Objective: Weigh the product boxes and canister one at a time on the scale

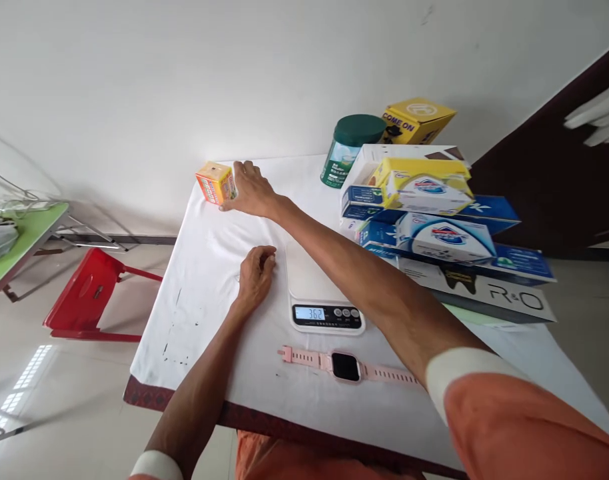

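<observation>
At the white-clothed table's far left corner stands a small orange-yellow box. The right hand is beside it, fingers parted; if they touch, I cannot tell. The left hand rests half-curled near the digital scale; its grip I cannot see.

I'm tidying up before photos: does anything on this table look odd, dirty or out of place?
Yes: dark marks spot the white cloth near its left edge, like stains on plain fabric. The box stack on the right sits unevenly, ends jutting at different points.
</observation>
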{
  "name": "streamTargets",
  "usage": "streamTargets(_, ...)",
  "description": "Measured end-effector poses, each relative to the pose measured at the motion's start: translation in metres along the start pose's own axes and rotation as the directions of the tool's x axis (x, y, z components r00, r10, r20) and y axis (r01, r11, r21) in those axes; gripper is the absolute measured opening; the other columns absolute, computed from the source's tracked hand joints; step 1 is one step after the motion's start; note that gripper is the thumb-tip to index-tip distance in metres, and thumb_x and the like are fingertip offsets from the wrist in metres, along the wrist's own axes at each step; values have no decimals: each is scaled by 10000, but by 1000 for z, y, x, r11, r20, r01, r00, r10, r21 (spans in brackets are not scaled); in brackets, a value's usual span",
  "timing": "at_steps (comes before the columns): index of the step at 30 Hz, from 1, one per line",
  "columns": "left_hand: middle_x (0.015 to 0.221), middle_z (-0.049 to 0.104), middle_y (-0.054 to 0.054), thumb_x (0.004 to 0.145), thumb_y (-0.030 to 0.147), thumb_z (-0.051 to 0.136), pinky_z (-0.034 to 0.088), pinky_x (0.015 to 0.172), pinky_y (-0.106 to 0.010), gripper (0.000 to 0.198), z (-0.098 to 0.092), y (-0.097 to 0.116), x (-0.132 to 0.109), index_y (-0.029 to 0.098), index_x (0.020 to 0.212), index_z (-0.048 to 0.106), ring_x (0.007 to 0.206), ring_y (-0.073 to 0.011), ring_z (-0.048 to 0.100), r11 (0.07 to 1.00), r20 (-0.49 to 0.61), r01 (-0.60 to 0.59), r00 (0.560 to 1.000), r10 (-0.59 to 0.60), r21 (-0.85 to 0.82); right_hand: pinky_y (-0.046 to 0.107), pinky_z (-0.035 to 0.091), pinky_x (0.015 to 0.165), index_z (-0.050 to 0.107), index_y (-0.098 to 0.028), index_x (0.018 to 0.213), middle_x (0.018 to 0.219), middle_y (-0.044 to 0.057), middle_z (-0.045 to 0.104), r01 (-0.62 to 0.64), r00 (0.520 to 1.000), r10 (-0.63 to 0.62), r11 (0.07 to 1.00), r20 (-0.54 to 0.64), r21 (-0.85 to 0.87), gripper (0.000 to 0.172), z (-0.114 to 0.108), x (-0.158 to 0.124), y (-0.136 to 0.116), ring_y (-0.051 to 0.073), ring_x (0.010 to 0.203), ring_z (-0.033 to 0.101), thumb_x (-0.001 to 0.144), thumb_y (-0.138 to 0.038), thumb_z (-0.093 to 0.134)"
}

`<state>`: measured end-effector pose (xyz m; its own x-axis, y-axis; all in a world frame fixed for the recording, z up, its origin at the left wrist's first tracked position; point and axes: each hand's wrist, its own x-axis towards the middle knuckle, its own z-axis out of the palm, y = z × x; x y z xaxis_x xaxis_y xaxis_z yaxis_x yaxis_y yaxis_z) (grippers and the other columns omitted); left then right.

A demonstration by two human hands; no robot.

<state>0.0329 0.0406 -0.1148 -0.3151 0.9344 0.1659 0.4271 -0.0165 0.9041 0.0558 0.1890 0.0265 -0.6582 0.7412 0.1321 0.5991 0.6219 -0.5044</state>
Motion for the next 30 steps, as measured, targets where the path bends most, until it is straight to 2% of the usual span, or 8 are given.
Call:
streamTargets(3, 1107, 777, -85, 987, 191, 555, 607, 878, -383, 209, 2, 0, 0, 212, 1104, 727, 911, -210, 728, 1000, 0, -11, 1000, 11, 19, 620, 441, 1160, 345, -135, 1562, 1620, 283, 379, -97, 994, 99, 994, -40, 42, 921, 27, 49, -10, 455, 1529, 379, 844, -321, 892)
streamTargets(6, 1064, 767, -71, 968, 149, 563, 601, 882, -369, 193, 4, 2, 0, 217, 1058, 720, 914, -207, 713, 999, -2, -26, 1000, 26, 40, 575, 458, 1150, 351, -114, 1540, 1587, 265, 423, -158, 985, 162, 984, -55, 79, 788, 47, 80, -11, 409, 1485, 440, 910, -267, 800)
streamTargets(9, 1034, 756, -69, 961, 137, 575, 595, 866, -356, 172, 4, 3, 0, 213, 1033, 710, 909, -209, 705, 999, -6, -26, 1000, 26, 37, 460, 508, 1078, 398, -84, 1484, 1545, 241, 473, -175, 983, 179, 979, -38, 100, 635, 59, 90, -3, 325, 1357, 564, 945, -211, 709)
streamTargets(13, 1068, 756, -86, 980, 139, 559, 591, 881, -359, 204, 4, 3, -1, 201, 1085, 722, 915, -209, 712, 998, 15, -44, 999, 44, 34, 445, 513, 1042, 437, -107, 1433, 1500, 225, 518, -146, 987, 151, 985, -47, 97, 636, 60, 79, 11, 314, 1302, 590, 893, -220, 754)
streamTargets(17, 1085, 764, -92, 964, 130, 570, 593, 924, -373, 219, 4, 1, 0, 198, 1095, 732, 960, -222, 727, 997, 10, -47, 999, 47, 56, 432, 524, 1043, 476, -138, 1366, 1416, 169, 596, -192, 976, 202, 974, -76, 124, 585, 40, 50, 23, 284, 1255, 595, 884, -293, 768)
streamTargets(21, 1101, 776, -91, 975, 169, 572, 602, 924, -390, 204, 3, -1, 1, 211, 1087, 737, 952, -229, 734, 997, 11, -38, 999, 37, 61, 382, 560, 985, 522, -172, 1289, 1345, 82, 654, -169, 967, 199, 968, -160, 184, 548, -9, 3, 34, 219, 1135, 618, 854, -362, 794)
streamTargets(26, 1103, 776, -105, 973, 190, 556, 614, 897, -393, 214, 2, 0, 2, 195, 1091, 735, 910, -226, 738, 1000, 15, -20, 1000, 20, 19, 452, 597, 906, 636, -257, 1187, 1184, 61, 735, -45, 965, 73, 992, -253, 114, 523, -85, -86, 46, 260, 984, 662, 738, -356, 885)
streamTargets(30, 1069, 780, -86, 965, 193, 545, 613, 910, -391, 223, 0, 1, 3, 195, 1091, 729, 859, -209, 737, 1000, 10, -6, 1000, 6, 10, 461, 565, 835, 673, -307, 1216, 1146, 53, 757, -38, 975, 42, 999, -219, 20, 507, -110, -163, 56, 284, 948, 645, 758, -426, 852)
